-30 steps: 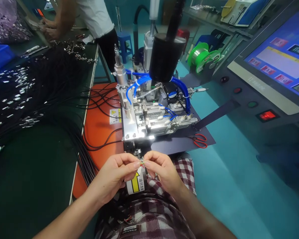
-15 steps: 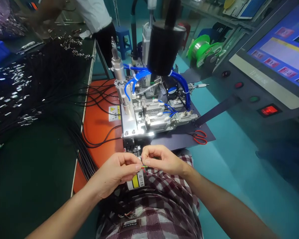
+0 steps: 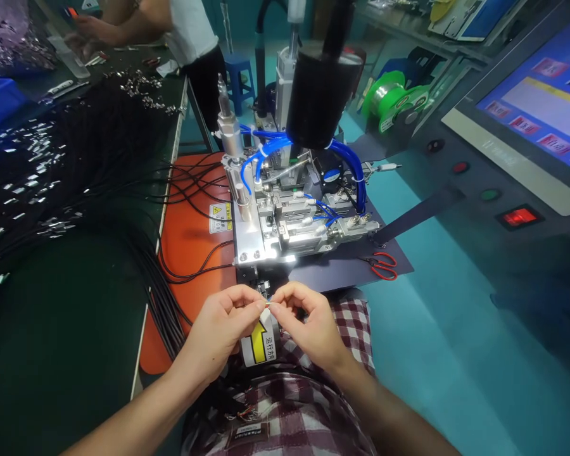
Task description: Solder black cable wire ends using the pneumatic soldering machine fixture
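My left hand [image 3: 223, 320] and my right hand [image 3: 308, 323] meet fingertip to fingertip at the front of a metal machine [image 3: 297, 218]. Between both pinches run thin coloured wires [image 3: 268, 303], mostly covered by the fingers; a yellow-green strand shows. Both hands are closed on these wires. Right behind the fingertips is a small black and metal fixture [image 3: 263, 288] at the machine's front. Below them sits a white label with a yellow arrow [image 3: 258, 345].
Black cables [image 3: 156, 297] lie in a bundle over the left bench edge and an orange board [image 3: 190, 221]. Red-handled scissors [image 3: 384, 266] rest on the grey plate at right. A control panel [image 3: 517, 164] stands on the right. Another person's hand [image 3: 88, 35] works at far left.
My hands have risen slightly and drawn level, fingertips now touching around the wires. The right wrist has turned so the hand points more upward. The view has shifted a little.
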{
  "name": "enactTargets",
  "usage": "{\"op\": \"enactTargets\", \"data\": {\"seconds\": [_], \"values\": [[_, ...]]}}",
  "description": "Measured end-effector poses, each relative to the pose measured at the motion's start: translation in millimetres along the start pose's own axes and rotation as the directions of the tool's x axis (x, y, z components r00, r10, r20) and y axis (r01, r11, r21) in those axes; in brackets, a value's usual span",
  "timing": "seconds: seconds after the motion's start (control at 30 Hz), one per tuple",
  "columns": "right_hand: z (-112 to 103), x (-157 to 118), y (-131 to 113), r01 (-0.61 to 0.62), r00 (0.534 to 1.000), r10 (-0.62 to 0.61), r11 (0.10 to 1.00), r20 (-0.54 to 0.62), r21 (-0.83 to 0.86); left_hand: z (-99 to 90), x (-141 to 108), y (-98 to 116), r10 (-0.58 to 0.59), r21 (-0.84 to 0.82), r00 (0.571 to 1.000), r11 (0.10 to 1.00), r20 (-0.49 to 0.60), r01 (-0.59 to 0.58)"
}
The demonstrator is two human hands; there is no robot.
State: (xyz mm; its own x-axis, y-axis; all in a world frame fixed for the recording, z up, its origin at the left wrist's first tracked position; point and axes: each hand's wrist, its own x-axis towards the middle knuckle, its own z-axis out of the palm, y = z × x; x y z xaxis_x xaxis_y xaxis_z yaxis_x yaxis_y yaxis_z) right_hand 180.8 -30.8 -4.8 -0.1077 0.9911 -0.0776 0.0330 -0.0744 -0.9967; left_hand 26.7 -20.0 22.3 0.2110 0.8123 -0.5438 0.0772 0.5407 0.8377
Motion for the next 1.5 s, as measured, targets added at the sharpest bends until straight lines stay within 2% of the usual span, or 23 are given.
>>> {"op": "enactTargets", "data": {"seconds": [0.1,0.2,0.27,0.33,0.43,0.6,0.73,0.9,1.13,1.4,1.5], "values": [[4,0,-1,-0.076,0.997,0.076,0.995,0.002,0.070,0.8,-4,4,0.056,0.083,0.998,0.995,0.021,-0.057],[3,1,-3,-0.224,0.974,0.213,0.945,0.073,0.236,2.4,-8,8,0.215,0.240,0.976,0.946,0.036,-0.217],[4,1,-4,-0.266,0.964,0.247,0.908,0.097,0.323,3.0,-10,10,0.255,0.253,0.967,0.934,0.025,-0.253],[5,0,-4,-0.262,0.965,0.248,0.897,0.087,0.355,2.5,-9,9,0.194,0.175,0.981,0.966,0.007,-0.192],[11,-3,-4,-0.252,0.967,0.248,0.916,0.052,0.312,0.6,-7,5,0.100,0.071,0.995,0.993,-0.008,-0.099],[18,-8,-6,-0.230,0.972,0.233,0.951,0.010,0.207,0.1,-5,2,0.037,-0.004,0.999,0.999,-0.016,-0.037],[12,-5,-8,-0.206,0.979,0.204,0.959,0.033,0.195,1.7,-5,5,-0.004,-0.039,1.000,0.999,-0.026,0.003],[4,2,-7,-0.179,0.983,0.183,0.951,0.011,0.250,1.7,-7,5,0.000,-0.050,1.000,0.999,-0.009,0.000],[6,3,-7,-0.188,0.982,0.186,0.942,0.035,0.278,1.7,-6,4,-0.005,-0.016,1.000,1.000,0.000,0.005],[-3,5,-3,-0.202,0.979,0.177,0.902,0.099,0.381,-1.3,-6,9,-0.046,-0.009,0.997,0.999,0.067,0.047],[-8,8,-5,-0.220,0.974,0.181,0.904,0.139,0.367,-3.0,-7,9,-0.057,-0.002,0.995,0.998,0.082,0.057]]}}
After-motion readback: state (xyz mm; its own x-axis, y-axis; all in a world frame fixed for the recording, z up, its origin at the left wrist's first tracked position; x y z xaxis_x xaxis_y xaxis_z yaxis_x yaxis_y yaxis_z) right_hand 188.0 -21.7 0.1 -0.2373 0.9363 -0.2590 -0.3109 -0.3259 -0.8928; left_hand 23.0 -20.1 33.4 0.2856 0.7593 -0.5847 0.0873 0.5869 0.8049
